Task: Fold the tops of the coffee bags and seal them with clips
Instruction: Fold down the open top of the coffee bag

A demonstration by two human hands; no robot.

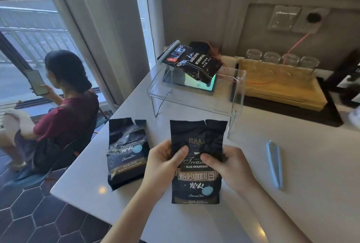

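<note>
Across the white counter I see everything laid out, running from my side toward the wall. At its far end a clear plastic stand carries a third coffee bag lying tilted on top, its folded end already held by a pale blue clip. Right of the stand, a wooden tray holds four upturned glasses. Off the counter's left edge a seated person faces the window, looking at a phone.

Nearer me, the middle coffee bag stands upright with its top unfolded and torn at the rim. I hold it by both sides around mid-height. My left hand is curled partway closed on the bag's left edge, thumb pressed on the front. My right hand grips the right edge the same way, thumb on the front near the printed label, fingers hidden behind.

Just left of it, apart from my hands, a second coffee bag stands untouched, top open. A spare blue clip lies on the counter well right of my right hand.
</note>
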